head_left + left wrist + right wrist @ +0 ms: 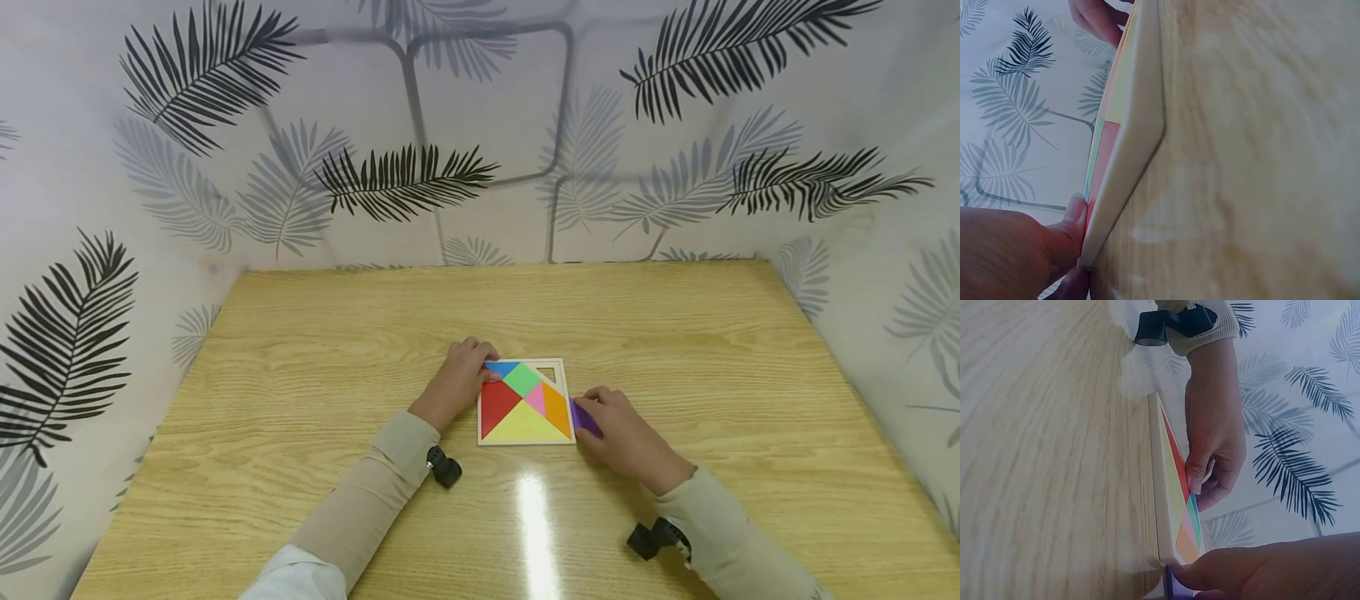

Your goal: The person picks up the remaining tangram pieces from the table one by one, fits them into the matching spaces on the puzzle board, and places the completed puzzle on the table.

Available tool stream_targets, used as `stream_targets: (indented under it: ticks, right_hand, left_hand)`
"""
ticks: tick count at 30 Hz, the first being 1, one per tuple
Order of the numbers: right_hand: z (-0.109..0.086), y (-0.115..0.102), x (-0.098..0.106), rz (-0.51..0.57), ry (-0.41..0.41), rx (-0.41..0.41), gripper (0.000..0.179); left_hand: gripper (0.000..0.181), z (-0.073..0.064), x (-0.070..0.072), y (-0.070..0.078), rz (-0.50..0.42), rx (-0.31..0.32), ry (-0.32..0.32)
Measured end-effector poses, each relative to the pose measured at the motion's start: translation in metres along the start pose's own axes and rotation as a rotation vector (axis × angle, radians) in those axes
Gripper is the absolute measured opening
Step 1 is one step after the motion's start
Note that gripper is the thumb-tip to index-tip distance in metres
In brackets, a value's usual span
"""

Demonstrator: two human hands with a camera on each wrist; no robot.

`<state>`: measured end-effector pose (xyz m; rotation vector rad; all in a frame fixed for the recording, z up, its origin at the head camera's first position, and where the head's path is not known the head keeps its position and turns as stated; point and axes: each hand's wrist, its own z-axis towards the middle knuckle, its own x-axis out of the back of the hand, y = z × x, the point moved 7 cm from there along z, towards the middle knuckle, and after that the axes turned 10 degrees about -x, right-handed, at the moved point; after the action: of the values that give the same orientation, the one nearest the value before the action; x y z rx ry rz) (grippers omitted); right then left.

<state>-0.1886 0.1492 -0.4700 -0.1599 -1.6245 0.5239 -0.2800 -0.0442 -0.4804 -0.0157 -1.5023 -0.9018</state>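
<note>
A square white tangram tray [1141, 119] lies on the table with flat coloured pieces in it. Yellow [527, 427] and red triangles [497, 408] fill its near and left parts; blue, green, pink and orange pieces sit beyond them. A small triangular opening [547, 373] shows at its far right corner. My left hand [455, 382] pinches the tray's far left corner, thumb on top over the blue piece. Between thumb and fingers my right hand [621, 433] holds a purple tangram piece [587, 417], right beside the tray's right edge; the fingers partly cover it.
The wood-grain table [337, 333] extends all round the tray. Leaf-printed cloth [510, 225] hangs behind it and on both sides. Each sleeve carries a small black wrist camera [446, 469], and a bright reflection lies on the tabletop in front.
</note>
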Motion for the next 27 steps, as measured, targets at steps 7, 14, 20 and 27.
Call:
stream_targets:
  ticks: [7,14,20,27]
  right_hand:
    - [-0.0067,-0.0056,0.0025,-0.023,0.007,0.038,0.046]
    - [-0.0084,-0.0053,0.0023,-0.011,-0.002,0.022,0.046]
    - [-0.0075,-0.0031,0.0008,-0.015,0.032,0.022,0.044]
    - [-0.0083,-0.0029,0.0008,-0.011,0.030,0.027,0.042]
  left_hand:
    - [0.025,-0.0004,-0.0005,0.0000,-0.004,0.006,-0.008]
    - [0.024,0.0001,0.0000,0.0000,0.000,0.005,-0.005]
    - [0.024,-0.0001,0.0006,0.0011,-0.001,0.000,-0.005]
    - [0.024,0.0000,0.0003,0.0015,0.008,-0.002,-0.005]
